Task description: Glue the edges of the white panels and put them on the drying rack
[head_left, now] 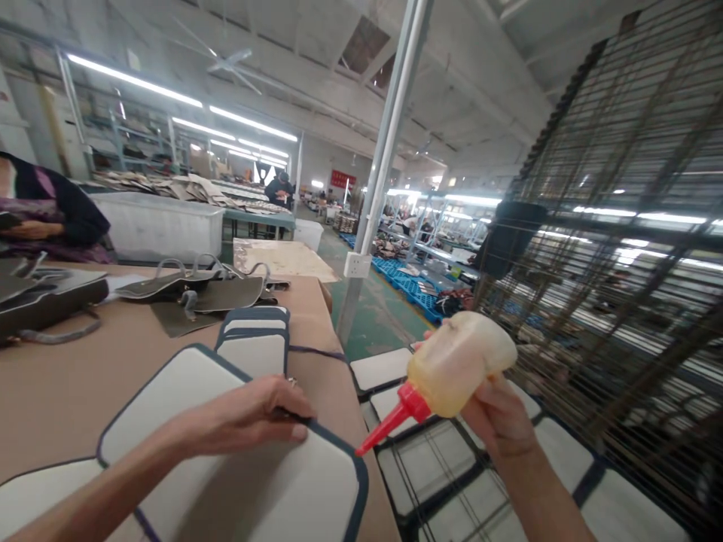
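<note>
Bare left forearm nearest the lens, entering from 8 o'clock. At 9, seated or standing (cannot tell), a person in dark sleeves; below them, olive-brown handbags with grey handles on a tan-covered table. At 8, a short row of overlapping small white panels with dark-blue edging. At 7, left hand pinching, thumb against fingers, the upper edge of a large white rounded panel, dark-blue rimmed. At 4–5, a translucent squeeze bottle of yellowish liquid, its red conical nozzle pointing to 7; tip at the panel's rim, contact cannot be told. Right hand wrapped round the bottle. At 5, white dark-edged panels on wire racking. At 2–3, upright rusty wire-mesh racks.
</note>
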The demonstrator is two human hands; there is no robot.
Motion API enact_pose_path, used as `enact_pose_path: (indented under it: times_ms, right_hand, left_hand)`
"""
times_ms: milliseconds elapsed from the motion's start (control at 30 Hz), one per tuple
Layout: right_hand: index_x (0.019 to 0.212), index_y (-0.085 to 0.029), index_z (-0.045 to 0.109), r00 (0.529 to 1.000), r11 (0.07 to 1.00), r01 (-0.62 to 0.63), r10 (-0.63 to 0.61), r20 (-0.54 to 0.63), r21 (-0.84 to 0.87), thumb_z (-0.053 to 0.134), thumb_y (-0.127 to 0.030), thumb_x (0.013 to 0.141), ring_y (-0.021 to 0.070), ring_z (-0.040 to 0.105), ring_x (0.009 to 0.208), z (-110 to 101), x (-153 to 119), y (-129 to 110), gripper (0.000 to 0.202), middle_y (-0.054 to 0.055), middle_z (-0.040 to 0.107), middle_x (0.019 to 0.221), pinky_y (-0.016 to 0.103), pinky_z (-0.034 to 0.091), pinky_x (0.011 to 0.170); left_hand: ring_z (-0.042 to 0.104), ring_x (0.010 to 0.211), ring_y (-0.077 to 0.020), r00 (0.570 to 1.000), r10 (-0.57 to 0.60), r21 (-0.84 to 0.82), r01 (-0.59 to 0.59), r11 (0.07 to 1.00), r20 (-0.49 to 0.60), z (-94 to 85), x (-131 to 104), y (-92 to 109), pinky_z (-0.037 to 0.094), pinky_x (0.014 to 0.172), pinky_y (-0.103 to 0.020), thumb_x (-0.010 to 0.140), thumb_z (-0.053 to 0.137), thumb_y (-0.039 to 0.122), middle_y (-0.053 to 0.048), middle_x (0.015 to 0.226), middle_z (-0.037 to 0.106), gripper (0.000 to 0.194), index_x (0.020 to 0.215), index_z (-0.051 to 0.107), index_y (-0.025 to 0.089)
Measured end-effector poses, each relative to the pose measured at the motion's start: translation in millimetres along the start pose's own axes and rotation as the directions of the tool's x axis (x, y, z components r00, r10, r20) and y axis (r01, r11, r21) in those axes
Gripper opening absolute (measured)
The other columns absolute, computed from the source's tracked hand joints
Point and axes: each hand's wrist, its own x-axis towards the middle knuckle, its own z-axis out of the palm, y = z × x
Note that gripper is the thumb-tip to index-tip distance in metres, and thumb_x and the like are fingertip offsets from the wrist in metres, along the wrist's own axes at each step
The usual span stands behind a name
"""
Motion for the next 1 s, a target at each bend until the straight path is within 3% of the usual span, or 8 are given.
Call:
enact_pose_path:
  times_ms: [100,200,367,533,667,1000]
  right_hand:
    - [0.120,-0.030,0.063,1.000,0.998,-0.005,0.005,-0.003,-0.063,0.089,-0.035,0.055,0.0335,0.060,0.116,-2.4,-4.6,-3.0,0.070,0.007,0.069,0.120,0.061,0.025,0.111]
    - [0.117,-0.030,0.064,1.000,0.998,-0.002,0.002,0.002,-0.065,0.090,-0.035,0.052,0.0314,0.064,0.110,-1.0,-10.2,-3.9,0.070,0.005,0.071,0.116,0.057,0.035,0.107]
    - [0.114,-0.031,0.065,0.990,1.000,-0.017,0.018,0.138,-0.011,0.089,-0.033,0.058,0.0308,0.068,0.102,13.8,-19.0,-12.4,0.061,0.006,0.073,0.110,0.052,0.051,0.091]
    - [0.116,-0.031,0.065,0.991,1.000,-0.005,0.007,0.134,-0.022,0.088,-0.035,0.059,0.0300,0.067,0.104,24.7,-23.4,-17.1,0.061,0.004,0.073,0.110,0.049,0.052,0.089]
    - [0.112,-0.032,0.066,0.989,0.999,-0.030,0.033,0.141,-0.023,0.090,-0.035,0.055,0.0303,0.066,0.105,26.3,-24.2,-15.6,0.063,0.004,0.072,0.109,0.049,0.051,0.091]
    - [0.110,-0.029,0.067,0.986,0.999,-0.035,0.031,0.165,0.024,0.091,-0.030,0.054,0.0280,0.070,0.098,26.5,-24.6,-13.5,0.061,0.003,0.075,0.103,0.041,0.055,0.081]
  left_hand:
    - [0.044,0.061,-0.0125,0.983,0.025,-0.077,-0.011,0.997,0.181,-16.5,6.1,15.1,0.030,0.059,-0.024,0.089,0.055,0.031,0.003,0.062,0.044,0.031,0.063,0.056,0.016]
    - [0.046,0.064,-0.0140,0.961,0.030,-0.142,0.009,0.990,0.274,-25.4,11.5,25.5,0.031,0.057,-0.023,0.088,0.057,0.031,0.001,0.065,0.046,0.026,0.068,0.062,0.014]
    - [0.049,0.068,-0.0158,0.923,0.039,-0.199,0.041,0.979,0.382,-28.7,17.1,35.4,0.037,0.060,-0.022,0.087,0.058,0.037,0.000,0.067,0.050,0.028,0.074,0.067,0.014]
    - [0.048,0.065,-0.0155,0.901,0.084,-0.223,0.014,0.975,0.426,-24.8,17.9,42.2,0.039,0.060,-0.022,0.087,0.057,0.045,-0.001,0.066,0.052,0.036,0.077,0.071,0.013]
    - [0.054,0.067,-0.0174,0.900,0.102,-0.243,0.005,0.970,0.425,-22.0,16.6,44.6,0.043,0.062,-0.022,0.086,0.057,0.049,-0.005,0.071,0.062,0.042,0.087,0.076,0.012]
    - [0.054,0.066,-0.0166,0.910,0.048,-0.232,0.053,0.971,0.411,-20.2,10.5,52.3,0.043,0.062,-0.021,0.083,0.061,0.050,-0.004,0.069,0.065,0.042,0.085,0.077,0.011]
